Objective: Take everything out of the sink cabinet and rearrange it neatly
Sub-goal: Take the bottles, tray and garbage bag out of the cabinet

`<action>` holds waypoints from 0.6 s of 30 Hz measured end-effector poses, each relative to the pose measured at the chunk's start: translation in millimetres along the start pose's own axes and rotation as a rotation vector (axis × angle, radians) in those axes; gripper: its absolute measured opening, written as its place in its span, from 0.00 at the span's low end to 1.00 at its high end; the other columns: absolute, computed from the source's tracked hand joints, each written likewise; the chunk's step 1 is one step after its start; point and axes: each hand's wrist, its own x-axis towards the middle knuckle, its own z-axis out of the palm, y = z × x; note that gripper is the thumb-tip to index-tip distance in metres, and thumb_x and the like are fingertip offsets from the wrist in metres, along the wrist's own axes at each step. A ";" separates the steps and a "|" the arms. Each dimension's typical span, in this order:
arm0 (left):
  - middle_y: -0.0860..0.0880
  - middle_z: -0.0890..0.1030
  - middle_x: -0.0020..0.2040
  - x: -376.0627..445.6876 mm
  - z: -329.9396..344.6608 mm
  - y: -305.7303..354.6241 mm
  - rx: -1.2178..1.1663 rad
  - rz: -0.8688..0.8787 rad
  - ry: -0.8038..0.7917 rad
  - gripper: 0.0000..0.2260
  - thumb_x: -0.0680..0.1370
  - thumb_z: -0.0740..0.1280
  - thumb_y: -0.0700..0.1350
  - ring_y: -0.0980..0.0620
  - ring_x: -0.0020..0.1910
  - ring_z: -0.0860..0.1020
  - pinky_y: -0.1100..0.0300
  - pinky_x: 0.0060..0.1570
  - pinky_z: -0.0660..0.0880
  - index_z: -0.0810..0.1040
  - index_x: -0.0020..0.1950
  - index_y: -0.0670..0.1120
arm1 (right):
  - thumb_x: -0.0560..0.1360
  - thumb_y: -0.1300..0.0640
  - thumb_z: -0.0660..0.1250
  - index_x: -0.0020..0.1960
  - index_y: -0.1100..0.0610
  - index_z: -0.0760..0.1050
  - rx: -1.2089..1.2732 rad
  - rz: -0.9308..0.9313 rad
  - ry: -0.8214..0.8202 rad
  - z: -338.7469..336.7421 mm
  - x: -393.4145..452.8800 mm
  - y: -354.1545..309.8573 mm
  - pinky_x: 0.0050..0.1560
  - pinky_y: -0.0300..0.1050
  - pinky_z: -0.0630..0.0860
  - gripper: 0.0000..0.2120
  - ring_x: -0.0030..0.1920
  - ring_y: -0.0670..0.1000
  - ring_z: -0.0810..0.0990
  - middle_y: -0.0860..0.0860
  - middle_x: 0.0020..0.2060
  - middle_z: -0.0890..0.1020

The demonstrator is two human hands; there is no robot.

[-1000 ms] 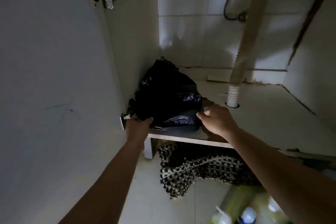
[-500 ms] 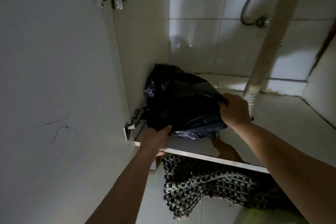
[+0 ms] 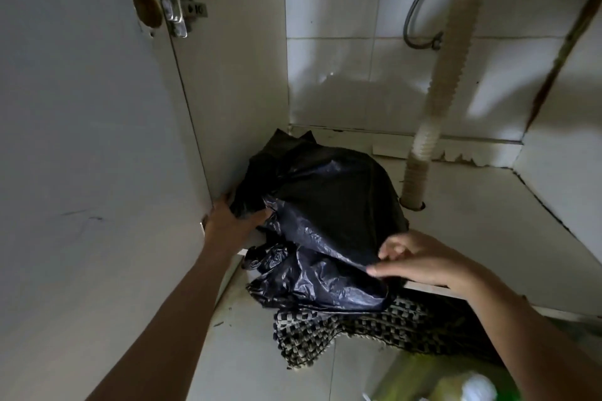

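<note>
One black bag (image 3: 325, 205) sits mid-frame, with two hands on it, left (image 3: 228, 221) and right (image 3: 420, 265). One checked mat (image 3: 342, 332) lies below it. One drain hose (image 3: 436, 91) and one hinge (image 3: 177, 10) show in the upper frame.

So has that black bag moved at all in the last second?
Yes. The black bag has slid forward, out towards the person: its lower folds now hang over the cabinet floor's front edge, which it sat behind before.

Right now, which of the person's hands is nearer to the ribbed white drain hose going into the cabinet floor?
Right. The right hand is at the crinkled black plastic bag's near side, below the hose; the left hand grips its far-left edge.
</note>
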 end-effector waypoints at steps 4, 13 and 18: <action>0.45 0.78 0.59 4.4 14.0 -0.9 -0.049 0.061 -0.064 0.33 0.67 0.77 0.51 0.45 0.58 0.76 0.55 0.57 0.72 0.69 0.68 0.44 | 0.60 0.27 0.69 0.60 0.55 0.75 0.469 0.132 0.420 -5.6 37.0 5.2 0.56 0.48 0.74 0.40 0.55 0.53 0.78 0.52 0.55 0.80; 0.56 0.74 0.66 22.8 46.4 -8.5 -0.456 -0.113 -0.384 0.37 0.67 0.75 0.60 0.55 0.60 0.74 0.58 0.60 0.70 0.66 0.72 0.53 | 0.60 0.50 0.81 0.61 0.56 0.76 0.560 0.215 0.188 29.8 100.6 -24.3 0.57 0.49 0.76 0.32 0.54 0.57 0.79 0.54 0.54 0.81; 0.54 0.76 0.64 21.8 57.8 -9.7 -0.584 -0.258 -0.410 0.33 0.68 0.73 0.60 0.52 0.59 0.75 0.54 0.55 0.69 0.67 0.70 0.53 | 0.67 0.63 0.73 0.55 0.62 0.77 0.382 0.247 0.434 45.1 102.8 -39.8 0.49 0.48 0.76 0.18 0.53 0.60 0.79 0.56 0.48 0.80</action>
